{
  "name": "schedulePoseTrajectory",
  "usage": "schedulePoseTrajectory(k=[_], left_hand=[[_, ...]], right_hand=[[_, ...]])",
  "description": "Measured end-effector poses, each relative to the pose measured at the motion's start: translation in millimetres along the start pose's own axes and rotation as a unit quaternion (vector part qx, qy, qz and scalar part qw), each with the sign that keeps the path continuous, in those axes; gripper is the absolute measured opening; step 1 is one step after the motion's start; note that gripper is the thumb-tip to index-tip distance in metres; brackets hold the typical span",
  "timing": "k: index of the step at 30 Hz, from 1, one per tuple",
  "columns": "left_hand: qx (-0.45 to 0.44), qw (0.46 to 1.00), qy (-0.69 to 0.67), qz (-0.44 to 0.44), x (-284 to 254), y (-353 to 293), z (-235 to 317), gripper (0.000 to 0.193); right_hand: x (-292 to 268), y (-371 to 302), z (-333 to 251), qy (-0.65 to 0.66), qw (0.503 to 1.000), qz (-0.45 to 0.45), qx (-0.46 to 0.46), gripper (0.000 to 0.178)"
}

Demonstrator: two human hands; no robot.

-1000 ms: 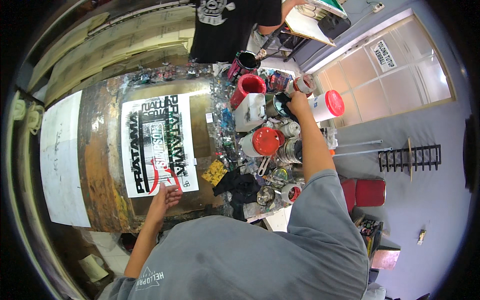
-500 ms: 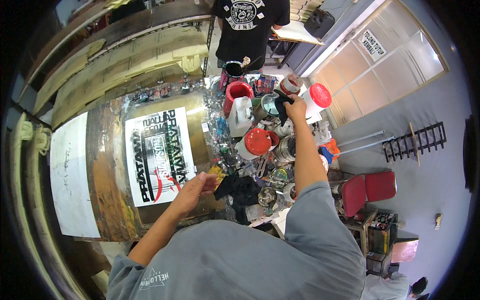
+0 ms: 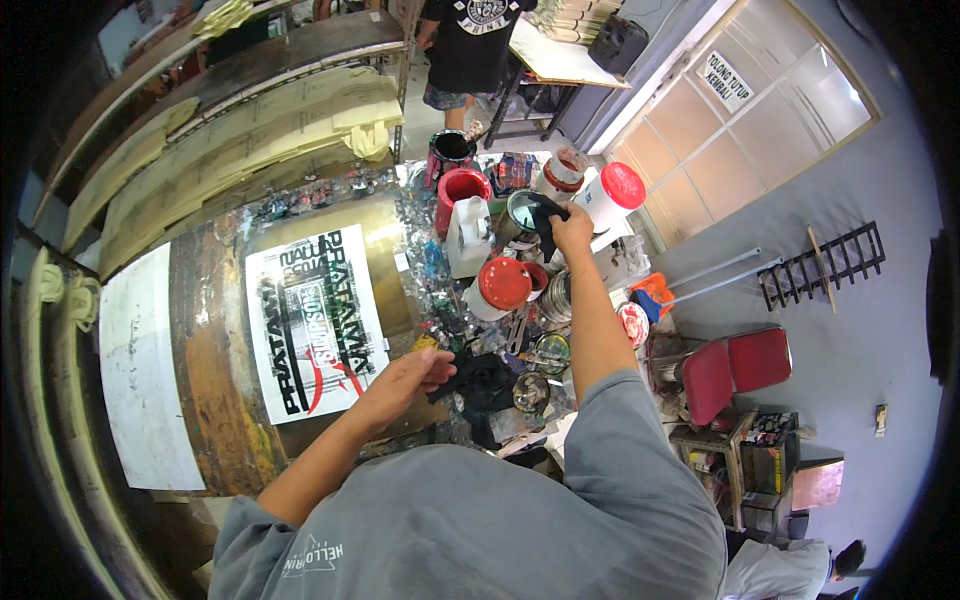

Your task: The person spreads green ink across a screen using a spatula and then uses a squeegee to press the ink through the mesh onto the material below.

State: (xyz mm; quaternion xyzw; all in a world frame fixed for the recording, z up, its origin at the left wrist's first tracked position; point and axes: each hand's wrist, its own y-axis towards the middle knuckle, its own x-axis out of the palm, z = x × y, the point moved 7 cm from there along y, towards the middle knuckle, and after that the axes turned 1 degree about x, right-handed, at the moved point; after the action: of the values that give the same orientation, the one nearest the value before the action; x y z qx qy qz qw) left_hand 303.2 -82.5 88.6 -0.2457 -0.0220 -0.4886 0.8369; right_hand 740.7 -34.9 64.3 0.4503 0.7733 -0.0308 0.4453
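Two hands are at work in the head view, well apart. The right hand [image 3: 572,228] reaches far across the cluttered table [image 3: 215,330] and is closed on a dark rag [image 3: 545,222] at the mouth of an open paint can [image 3: 527,212]. The left hand [image 3: 400,380] hovers loosely half-open, holding nothing, just above a black cloth [image 3: 480,380] beside the printed sheet [image 3: 315,330].

Risk, as I judge it: the outstretched right forearm passes right over the red-lidded tub [image 3: 503,285] and small open tins [image 3: 545,355], so a dropped elbow could tip one and spill ink toward the print. Wet colour on the rag could also drip on the way back.

Counted: one printed sheet, one blank white sheet [image 3: 140,370], one white jug [image 3: 467,235], one red bucket [image 3: 460,190], one black bucket [image 3: 450,150], one white tub with a red lid [image 3: 612,195], one red chair [image 3: 735,365]. The small tins are too crowded to count. One other person [image 3: 470,40] stands beyond the table.
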Motion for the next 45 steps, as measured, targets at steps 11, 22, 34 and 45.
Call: schedulePoseTrajectory(k=[11,22,34,45], left_hand=[[0.283,0.952,0.097,0.063,36.8,80.5,76.0,0.045],[0.296,0.931,0.195,0.084,99.3,86.4,81.4,0.029],[0.276,0.900,0.333,0.052,134.2,82.0,40.9,0.032],[0.203,0.947,0.217,0.122,114.8,88.7,-3.2,0.029]], right_hand=[[-53.7,-43.2,-24.9,0.558,0.820,-0.008,0.127,0.025],[-170.4,-226.4,-83.0,0.542,0.833,0.002,0.108,0.045],[-143.3,-238.8,-61.6,0.257,0.964,0.067,0.017,0.015],[-82.1,-241.1,-30.6,0.350,0.928,-0.042,0.119,0.018]])
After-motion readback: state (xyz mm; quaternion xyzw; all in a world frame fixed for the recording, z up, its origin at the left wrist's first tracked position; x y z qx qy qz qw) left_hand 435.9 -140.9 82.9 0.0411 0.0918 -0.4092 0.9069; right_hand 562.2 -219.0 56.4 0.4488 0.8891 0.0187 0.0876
